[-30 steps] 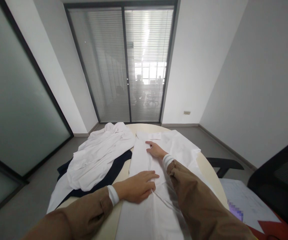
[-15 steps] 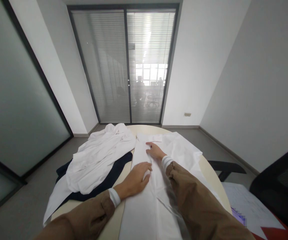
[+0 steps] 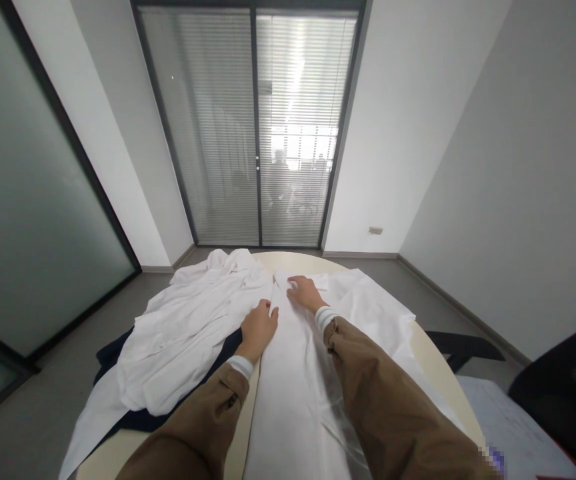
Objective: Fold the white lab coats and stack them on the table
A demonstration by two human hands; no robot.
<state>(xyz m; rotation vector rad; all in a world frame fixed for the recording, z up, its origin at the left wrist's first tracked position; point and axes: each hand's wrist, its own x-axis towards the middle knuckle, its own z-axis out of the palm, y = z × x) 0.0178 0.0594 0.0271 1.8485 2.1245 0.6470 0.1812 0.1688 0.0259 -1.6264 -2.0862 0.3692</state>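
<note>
A white garment (image 3: 288,400) lies spread lengthwise over the round table, with loose creases down its middle. My left hand (image 3: 259,328) is at its left edge, thumb and forefinger a little apart. My right hand (image 3: 305,294) rests on the upper part of the same garment, fingers bent and apart, pointing left. Between the two hands runs a flat strip of white cloth. To the left, a rumpled heap of white clothing (image 3: 183,333) lies on top of a dark navy cloth (image 3: 143,420), close beside my left hand.
The pale round table (image 3: 298,259) shows its rim at the back and right. A black chair (image 3: 568,380) stands at the right, its armrest near the table, with pale printed material (image 3: 508,407) beside it. Glass doors with blinds (image 3: 258,133) are ahead.
My left hand has moved up and left, from the garment's middle to its left edge. My right hand has shifted slightly up and left. The view has shifted slightly.
</note>
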